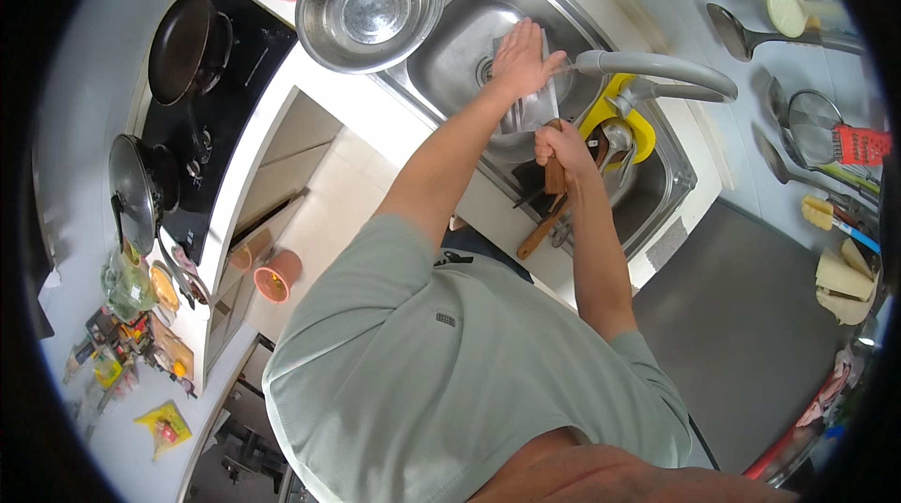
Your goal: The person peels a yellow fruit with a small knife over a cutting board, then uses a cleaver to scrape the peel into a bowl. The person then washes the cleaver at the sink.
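Note:
My right hand (565, 150) grips the wooden handle of a cleaver (538, 109). The cleaver's broad metal blade lies over the left basin of a stainless steel sink (450, 31). Flat on that blade rests my left hand (522, 58), its thumb spread and its fingers nearly straight. Beside the left thumb is the mouth of a grey faucet (647, 65), with what looks like water coming out. A yellow plastic container (639, 130) holding a ladle (616, 133) and other utensils stands right of the cleaver. Part of the blade is hidden under my left hand.
A perforated steel bowl (372, 7) overlaps the sink's left edge. Another wooden handle (538, 235) juts over the sink's front rim. On the left, a black cooktop (260, 45) carries a frying pan (179, 49) and a lidded pan (134, 193). Utensils, including a ladle (735, 31), hang on the right wall.

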